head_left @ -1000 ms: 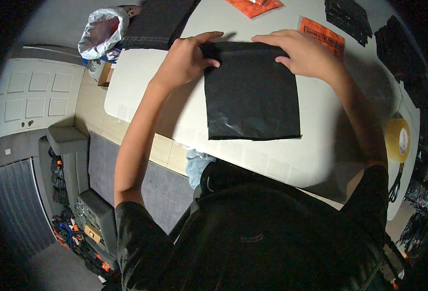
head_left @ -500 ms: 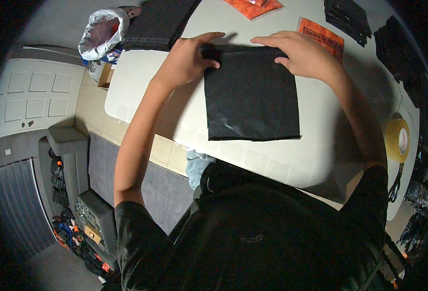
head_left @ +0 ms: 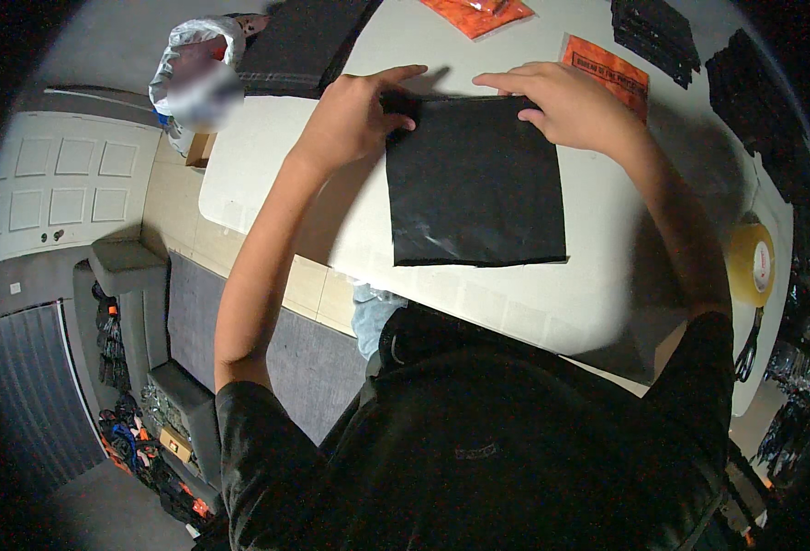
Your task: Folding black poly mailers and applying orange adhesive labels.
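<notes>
A flat black square piece [head_left: 478,184], fabric or plastic, lies on the white table with a slight sheen near its lower left corner. My left hand [head_left: 354,115] grips its far left corner, thumb on the top face and index finger stretched out past the edge. At the far right corner, my right hand [head_left: 575,106] holds the same edge, with its thumb on the piece and index finger pointing left. The other fingers of both hands are partly hidden. Just beyond my right hand lies an orange packet [head_left: 611,73] with dark print.
A clear yellowish tape roll [head_left: 752,266] stands at the table's right side. Black stacks [head_left: 657,41] lie at the far right, and a larger black pile [head_left: 295,46] at the far left. Beside it is a white-lined bin [head_left: 168,78]. Another orange packet [head_left: 483,14] lies at the back.
The far edge of the black piece has come slightly nearer to me, and my right hand has shifted a little the same way. My left hand has barely moved.
</notes>
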